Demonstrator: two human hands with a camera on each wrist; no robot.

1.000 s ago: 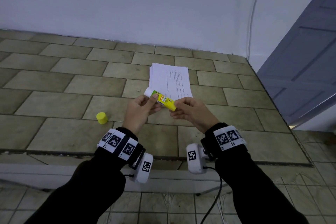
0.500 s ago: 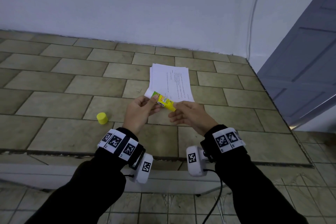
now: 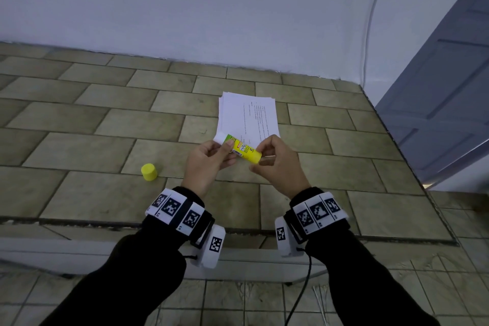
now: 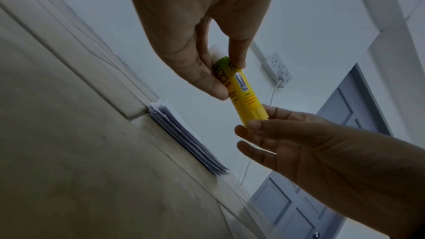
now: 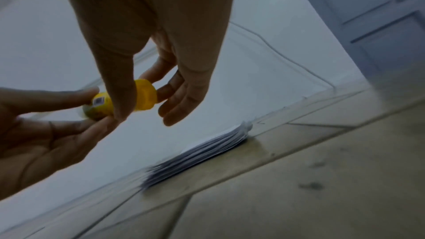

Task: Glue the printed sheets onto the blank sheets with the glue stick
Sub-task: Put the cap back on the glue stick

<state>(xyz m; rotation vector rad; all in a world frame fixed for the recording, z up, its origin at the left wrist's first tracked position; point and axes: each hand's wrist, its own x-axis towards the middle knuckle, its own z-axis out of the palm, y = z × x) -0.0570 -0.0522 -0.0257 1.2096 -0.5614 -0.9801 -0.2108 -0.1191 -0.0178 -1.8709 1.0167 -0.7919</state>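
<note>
Both hands' fingers seemingly pinching glue stick.

Home interior (tiled ledge, door)

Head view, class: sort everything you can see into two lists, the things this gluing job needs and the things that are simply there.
Part of the job:
- glue stick, uncapped, held by the left hand and the right hand
- yellow cap, standing on the tiled surface
- stack of sheets, printed one on top

Just there:
- white cable on the wall
- grey door
</note>
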